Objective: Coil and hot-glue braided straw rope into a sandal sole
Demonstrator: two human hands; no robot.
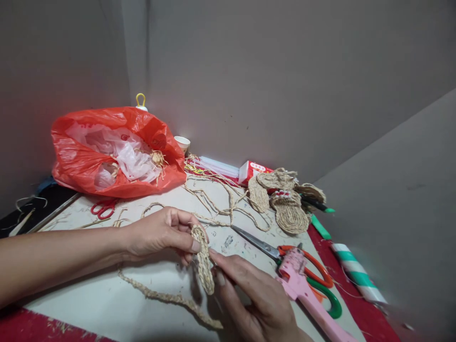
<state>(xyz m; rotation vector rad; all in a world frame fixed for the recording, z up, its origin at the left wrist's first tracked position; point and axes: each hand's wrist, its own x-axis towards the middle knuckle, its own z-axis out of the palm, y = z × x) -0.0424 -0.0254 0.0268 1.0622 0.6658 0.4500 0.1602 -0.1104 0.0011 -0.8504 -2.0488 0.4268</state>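
Note:
My left hand (162,235) pinches a small oval coil of braided straw (204,267), thumb in front and fingers behind. My right hand (258,299) grips the right edge of the same coil between thumb and forefinger. A straw braid (160,293) lies on the white board below my left wrist; whether it joins the coil is hidden. Beside my right hand is a pink glue gun (297,280), resting over scissors (261,243) with orange and green handles. Thin straw cord (213,209) loops across the board beyond my hands.
A red plastic bag (160,178) with white plastic and straw inside stands at the back left. Red-handled scissors (103,209) lie before it. Finished-looking straw soles (290,213) are piled at the right, near a striped roll (356,270). Grey walls (228,80) close in the table.

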